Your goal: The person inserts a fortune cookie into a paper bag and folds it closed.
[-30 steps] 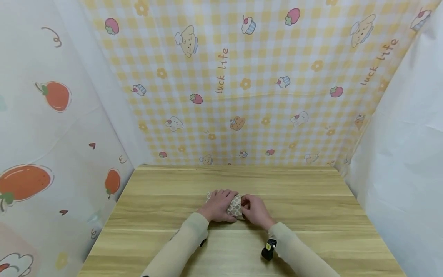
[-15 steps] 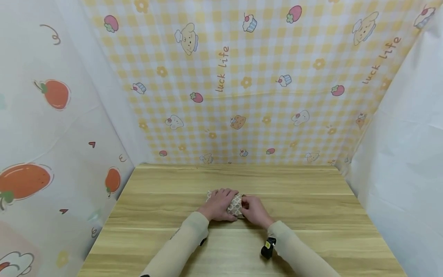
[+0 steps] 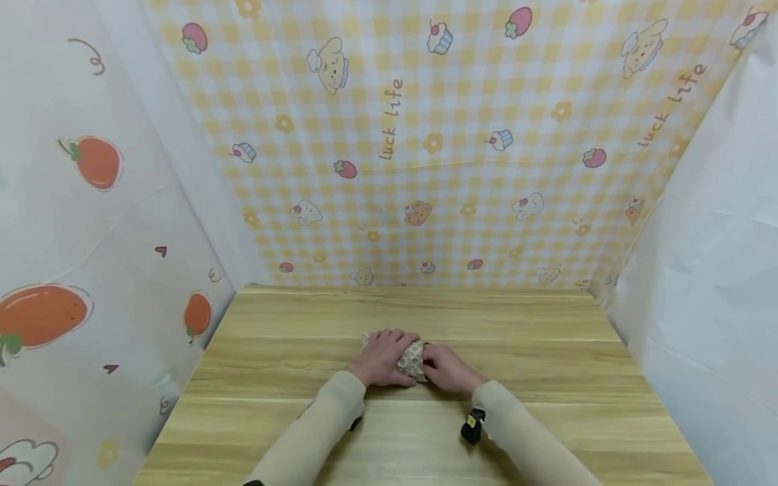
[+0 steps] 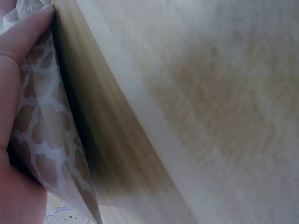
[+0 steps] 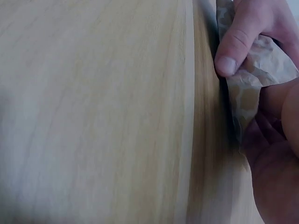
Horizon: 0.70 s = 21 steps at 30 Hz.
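Observation:
A small package in tan wrapping paper (image 3: pixel 410 360) with a white lattice pattern lies on the wooden table. My left hand (image 3: pixel 384 359) grips it from above, the thumb along its near side and the other fingers over the far side. Creased paper shows by the left thumb (image 5: pixel 228 65) in the right wrist view. At the package's right end, my right hand (image 3: pixel 448 369) has its curled fingers tucked in at the paper's loose edge (image 5: pixel 247 100); their tips are hidden there. Patterned paper (image 4: pixel 44 116) also shows under the left hand in the left wrist view.
The wooden table (image 3: pixel 516 324) reaches back to a yellow checked cloth (image 3: pixel 468 182). A white cloth with orange fruit prints (image 3: pixel 121 236) hangs at the left, and a plain white sheet (image 3: pixel 705 270) at the right. A black wrist camera (image 3: pixel 473 426) hangs under the right sleeve.
My right fingers have worked slightly left, further in at the package's end. The left hand keeps its hold, and the package lies in nearly the same place.

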### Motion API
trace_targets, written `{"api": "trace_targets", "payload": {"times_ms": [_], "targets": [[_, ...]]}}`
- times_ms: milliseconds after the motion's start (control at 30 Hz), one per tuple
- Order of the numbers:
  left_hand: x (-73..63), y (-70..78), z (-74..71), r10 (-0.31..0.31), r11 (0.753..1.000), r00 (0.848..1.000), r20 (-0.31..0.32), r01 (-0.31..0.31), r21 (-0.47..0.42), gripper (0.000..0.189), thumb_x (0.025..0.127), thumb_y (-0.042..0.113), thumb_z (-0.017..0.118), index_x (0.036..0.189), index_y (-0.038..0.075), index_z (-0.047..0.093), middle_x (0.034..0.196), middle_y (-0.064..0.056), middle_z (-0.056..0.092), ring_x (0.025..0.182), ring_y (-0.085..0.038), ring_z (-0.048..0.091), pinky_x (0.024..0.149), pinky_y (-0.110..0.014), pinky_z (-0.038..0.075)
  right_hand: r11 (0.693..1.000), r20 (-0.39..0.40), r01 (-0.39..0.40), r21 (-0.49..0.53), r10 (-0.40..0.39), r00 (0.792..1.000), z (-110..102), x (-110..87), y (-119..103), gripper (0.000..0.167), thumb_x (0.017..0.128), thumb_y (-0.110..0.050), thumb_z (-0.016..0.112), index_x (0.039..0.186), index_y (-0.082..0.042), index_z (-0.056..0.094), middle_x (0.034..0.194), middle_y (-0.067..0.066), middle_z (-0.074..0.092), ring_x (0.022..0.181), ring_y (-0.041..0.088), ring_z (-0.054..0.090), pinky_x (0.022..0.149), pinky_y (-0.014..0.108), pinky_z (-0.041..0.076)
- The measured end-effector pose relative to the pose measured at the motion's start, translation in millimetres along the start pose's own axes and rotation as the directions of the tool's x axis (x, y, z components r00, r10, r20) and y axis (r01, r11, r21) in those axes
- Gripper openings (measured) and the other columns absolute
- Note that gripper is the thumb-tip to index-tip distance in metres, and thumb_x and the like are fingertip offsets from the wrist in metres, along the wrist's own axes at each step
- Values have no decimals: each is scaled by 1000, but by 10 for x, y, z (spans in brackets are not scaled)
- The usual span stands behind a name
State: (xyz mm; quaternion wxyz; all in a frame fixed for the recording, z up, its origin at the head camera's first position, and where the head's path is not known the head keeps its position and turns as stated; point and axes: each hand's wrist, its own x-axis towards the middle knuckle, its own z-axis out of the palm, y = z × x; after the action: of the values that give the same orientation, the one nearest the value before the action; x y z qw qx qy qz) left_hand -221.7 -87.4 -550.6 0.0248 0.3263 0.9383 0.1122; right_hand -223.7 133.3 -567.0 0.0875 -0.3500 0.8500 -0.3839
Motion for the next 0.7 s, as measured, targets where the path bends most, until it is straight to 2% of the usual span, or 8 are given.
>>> {"api": "trace_targets", "payload": {"times_ms": [300, 500, 700], "targets": [[-2, 10, 8, 5, 1000, 1000, -5, -5, 9, 88, 84, 62, 82, 155, 24, 46, 139, -1, 58, 123, -24, 55, 106, -52, 44, 1000, 12, 10, 28, -11, 1000, 57, 9, 39, 17, 97, 5, 65, 95, -8, 75, 107, 2, 68, 95, 8, 61, 83, 26, 54], [1, 26, -4, 15, 1000, 1000, -21, -15, 7, 83, 84, 59, 83, 152, 24, 50, 136, 0, 60, 120, -23, 56, 105, -51, 44, 994, 52, -12, 108, 7, 999, 41, 21, 63, 19, 101, 3, 62, 98, -9, 76, 104, 0, 70, 90, 5, 61, 80, 24, 54], [15, 35, 12, 22, 999, 999, -34, -20, 35, 80, 83, 59, 83, 149, 26, 52, 136, 1, 61, 118, -23, 57, 104, -52, 45, 985, 100, 26, 171, -43, 994, 27, 41, 118, 20, 103, 1, 59, 106, -11, 75, 105, -1, 71, 90, 4, 63, 80, 24, 55]]}}
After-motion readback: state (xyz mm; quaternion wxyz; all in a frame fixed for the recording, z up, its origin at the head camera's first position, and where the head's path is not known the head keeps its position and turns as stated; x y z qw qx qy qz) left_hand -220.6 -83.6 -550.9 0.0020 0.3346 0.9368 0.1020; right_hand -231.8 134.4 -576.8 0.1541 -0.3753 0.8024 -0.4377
